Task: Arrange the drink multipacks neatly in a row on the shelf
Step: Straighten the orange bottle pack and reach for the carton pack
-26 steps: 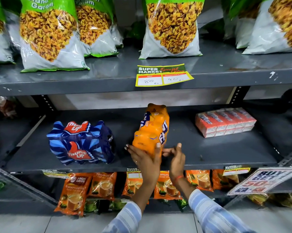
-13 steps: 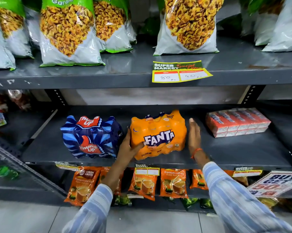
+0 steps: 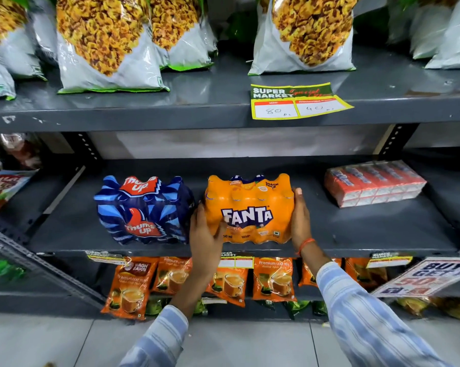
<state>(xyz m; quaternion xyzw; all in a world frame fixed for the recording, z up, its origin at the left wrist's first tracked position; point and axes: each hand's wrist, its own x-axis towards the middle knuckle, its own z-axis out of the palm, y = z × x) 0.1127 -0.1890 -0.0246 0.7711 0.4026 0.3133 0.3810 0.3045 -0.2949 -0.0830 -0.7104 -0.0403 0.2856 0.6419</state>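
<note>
Grey metal shelf [image 3: 356,234] boards carry the stock, and on the middle one an orange Fanta multipack [image 3: 247,207] stands upright just beside a blue Thums Up multipack [image 3: 141,210]. Both forearms reach forward from striped sleeves. The left hand [image 3: 205,234] presses flat on the Fanta pack's left end, the right hand [image 3: 300,221] on its right end, clasping it between them.

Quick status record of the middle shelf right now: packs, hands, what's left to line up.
shelf: middle shelf
Thums Up pack: standing, left
Fanta pack: beside it, label forward, narrow gap
left hand: on the Fanta pack's left side
right hand: on its right side
red carton pack: apart at right, angled
</note>
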